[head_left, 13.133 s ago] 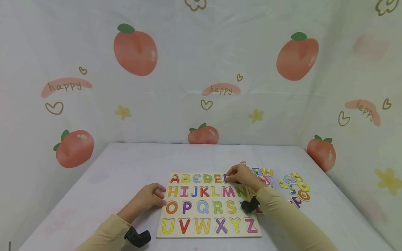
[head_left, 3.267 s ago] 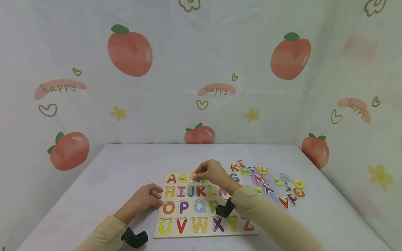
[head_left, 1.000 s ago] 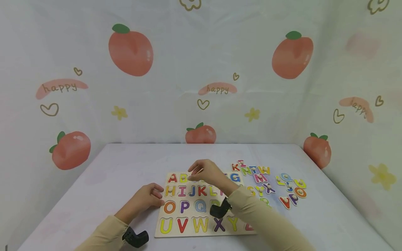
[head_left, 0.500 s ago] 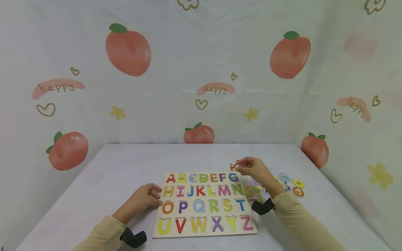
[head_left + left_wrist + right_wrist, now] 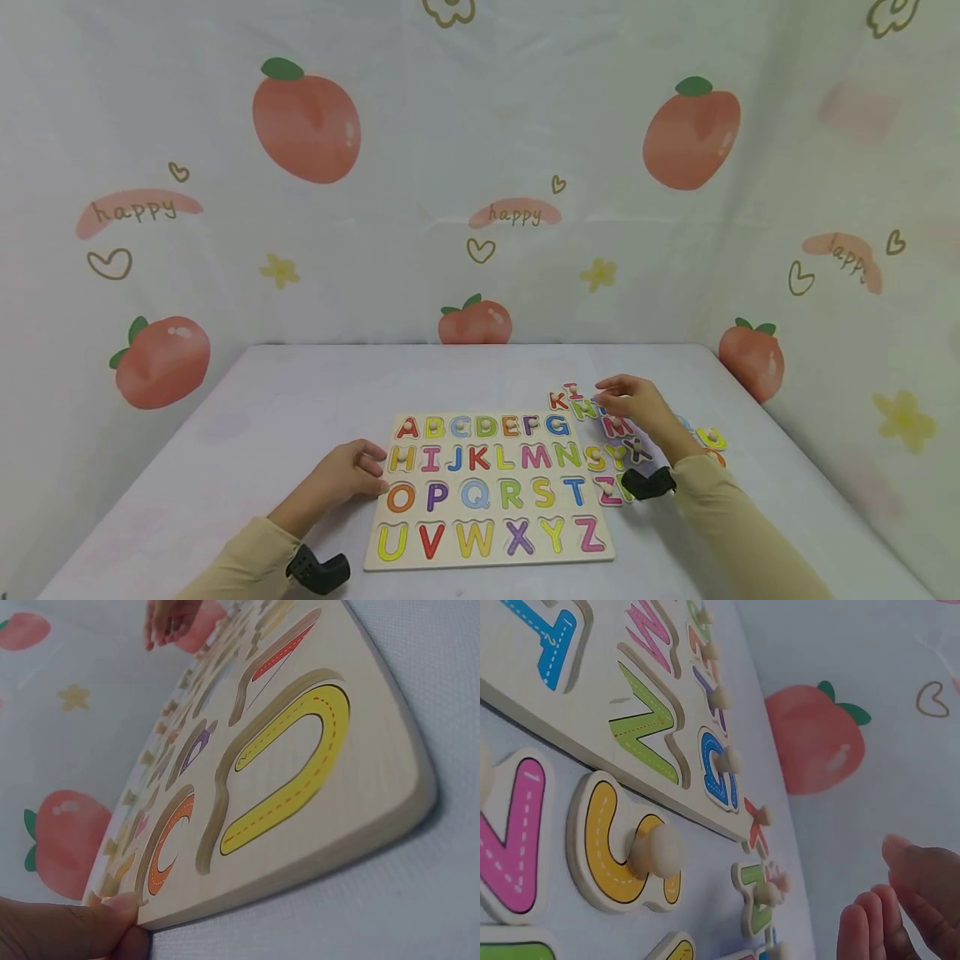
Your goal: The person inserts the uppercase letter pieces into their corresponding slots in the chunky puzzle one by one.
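The wooden alphabet puzzle board lies flat, letter slots facing up. Knobbed pieces fill the top row, A to G; a knobbed H piece sits in the second row's first slot. My left hand holds the board's left edge, its thumb on the rim in the left wrist view. Over the loose letters to the right hovers my right hand, fingers loosely bent, nothing visible between them. Nearest it are an M piece and a mostly hidden blue piece. The N piece lies slightly farther left.
Loose knobbed letters crowd the board's right side: K, I, S, X, Z and U. My right forearm covers others. A printed curtain hangs behind the table.
G and H pieces have come to sit in their slots since the oldest frame. My right hand has gone from above the top row, past K, to the loose letters. The left hand stays.
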A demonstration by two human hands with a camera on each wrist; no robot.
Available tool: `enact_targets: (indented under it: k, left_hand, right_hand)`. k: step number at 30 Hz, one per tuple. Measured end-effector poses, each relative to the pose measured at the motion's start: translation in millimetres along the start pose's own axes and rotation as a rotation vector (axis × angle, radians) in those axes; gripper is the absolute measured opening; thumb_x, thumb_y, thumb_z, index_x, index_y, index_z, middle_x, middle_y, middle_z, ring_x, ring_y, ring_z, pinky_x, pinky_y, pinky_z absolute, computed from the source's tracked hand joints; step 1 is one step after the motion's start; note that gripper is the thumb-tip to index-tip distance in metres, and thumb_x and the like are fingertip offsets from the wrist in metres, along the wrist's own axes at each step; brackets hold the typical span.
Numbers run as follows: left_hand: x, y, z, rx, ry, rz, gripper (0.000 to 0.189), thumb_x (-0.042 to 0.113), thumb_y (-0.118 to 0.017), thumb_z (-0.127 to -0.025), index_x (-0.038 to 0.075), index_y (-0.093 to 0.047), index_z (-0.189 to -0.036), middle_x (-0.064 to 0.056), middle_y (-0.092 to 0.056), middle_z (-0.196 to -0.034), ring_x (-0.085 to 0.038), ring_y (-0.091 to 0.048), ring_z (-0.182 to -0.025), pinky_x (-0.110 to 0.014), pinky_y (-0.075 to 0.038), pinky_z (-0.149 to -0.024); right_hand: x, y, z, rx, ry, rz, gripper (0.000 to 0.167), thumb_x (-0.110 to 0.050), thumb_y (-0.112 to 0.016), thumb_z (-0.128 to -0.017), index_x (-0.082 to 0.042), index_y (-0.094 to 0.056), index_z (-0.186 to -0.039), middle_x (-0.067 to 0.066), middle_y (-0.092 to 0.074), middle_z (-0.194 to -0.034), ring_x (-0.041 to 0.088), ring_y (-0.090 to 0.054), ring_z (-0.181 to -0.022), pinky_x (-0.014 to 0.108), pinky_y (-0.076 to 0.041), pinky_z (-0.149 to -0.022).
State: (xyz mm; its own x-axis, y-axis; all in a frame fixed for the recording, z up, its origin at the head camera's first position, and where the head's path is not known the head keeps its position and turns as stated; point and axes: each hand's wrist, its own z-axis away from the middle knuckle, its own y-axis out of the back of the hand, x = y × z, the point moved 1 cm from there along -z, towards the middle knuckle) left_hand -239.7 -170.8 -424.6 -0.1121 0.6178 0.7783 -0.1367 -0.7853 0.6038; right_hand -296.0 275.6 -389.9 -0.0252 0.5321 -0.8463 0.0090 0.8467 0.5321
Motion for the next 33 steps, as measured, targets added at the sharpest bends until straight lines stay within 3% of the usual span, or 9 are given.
enact_targets:
  k: [11, 20, 26, 33]
  left_hand:
    - [1.5, -0.4, 0.3, 0.0, 0.0, 0.009, 0.044, 0.006, -0.08, -0.073, 0.0, -0.06, -0.111, -0.006, -0.06, -0.084, -0.016, -0.056, -0.074, -0.03, -0.048, -0.066]
    - [2.5, -1.5, 3.0, 0.0, 0.001, 0.002, 0.044, 0.007, -0.081, -0.073, 0.001, -0.06, -0.111, -0.005, -0.06, -0.084, -0.017, -0.056, -0.074, -0.03, -0.047, -0.066]
    - [2.7, -1.0, 3.6, 0.005, -0.001, 0.0, 0.043, 0.007, -0.081, -0.073, 0.001, -0.06, -0.11, -0.005, -0.06, -0.083, -0.016, -0.055, -0.073, -0.03, -0.047, -0.066]
    - [2.0, -0.5, 3.3, 0.013, -0.008, 0.002, 0.043, 0.007, -0.08, -0.073, 0.001, -0.06, -0.11, -0.005, -0.06, -0.083, -0.016, -0.055, -0.073, -0.029, -0.047, -0.065]
  right_hand:
    - [-11, -16, -34.2, -0.018, 0.058, 0.042, 0.04, -0.018, -0.065, -0.092, 0.006, -0.057, -0.123, 0.021, -0.061, -0.114, 0.033, -0.062, -0.102, 0.041, -0.051, -0.091]
    - [-5, -24, -51.9, -0.013, -0.07, 0.079, 0.037, -0.017, -0.063, -0.093, 0.005, -0.058, -0.122, 0.024, -0.06, -0.121, 0.033, -0.06, -0.106, 0.043, -0.047, -0.095]
    - [4, -25, -60.5, -0.037, -0.143, 0.143, 0.033, -0.019, -0.066, -0.091, 0.0, -0.064, -0.117, 0.02, -0.063, -0.118, 0.03, -0.058, -0.101, 0.043, -0.045, -0.089]
    - [15, -29, -75.5, -0.078, -0.13, 0.179, 0.026, -0.016, -0.07, -0.087, -0.001, -0.068, -0.108, 0.016, -0.067, -0.106, 0.026, -0.061, -0.093, 0.039, -0.047, -0.084]
